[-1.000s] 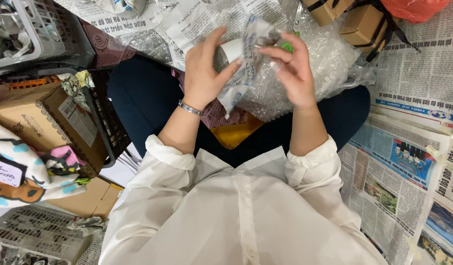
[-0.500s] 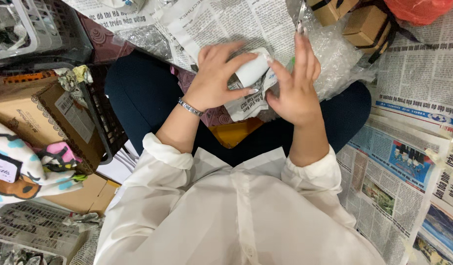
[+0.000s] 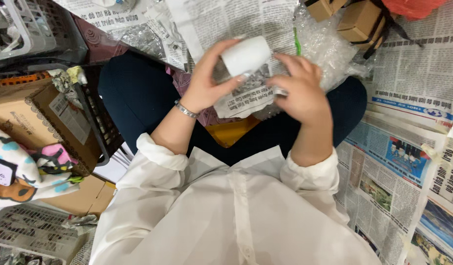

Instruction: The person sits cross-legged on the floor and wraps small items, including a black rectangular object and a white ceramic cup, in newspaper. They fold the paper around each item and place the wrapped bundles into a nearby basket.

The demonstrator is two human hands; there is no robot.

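- My left hand (image 3: pixel 207 83) is closed around a white cylinder (image 3: pixel 246 55), thumb and fingers clamped on its sides, with the cylinder tilted and its flat end facing up and to the right.
- My right hand (image 3: pixel 300 93) has its fingers curled down onto a sheet of newspaper (image 3: pixel 246 95) under the cylinder; it seems to pinch the sheet's edge, but I cannot tell how firmly, since the fingertips are partly hidden.
- The cylinder sits above my lap, between the two hands, touching the sheet at its lower side.
- A silver bracelet (image 3: pixel 186 109) rings my left wrist.
- Bubble wrap (image 3: pixel 329 46) lies just beyond my right hand, spread over more newspaper on the floor.
- Small cardboard boxes (image 3: pixel 359 19) tied with dark ribbon stand past the wrap, at the top right.
- A black basket (image 3: pixel 96 122) stands to my left, beside a larger cardboard box (image 3: pixel 20 115).
- A patterned cloth (image 3: pixel 25 167) lies at the far left, against that box.
- Something yellow (image 3: pixel 233 130) shows in my lap below the sheet.
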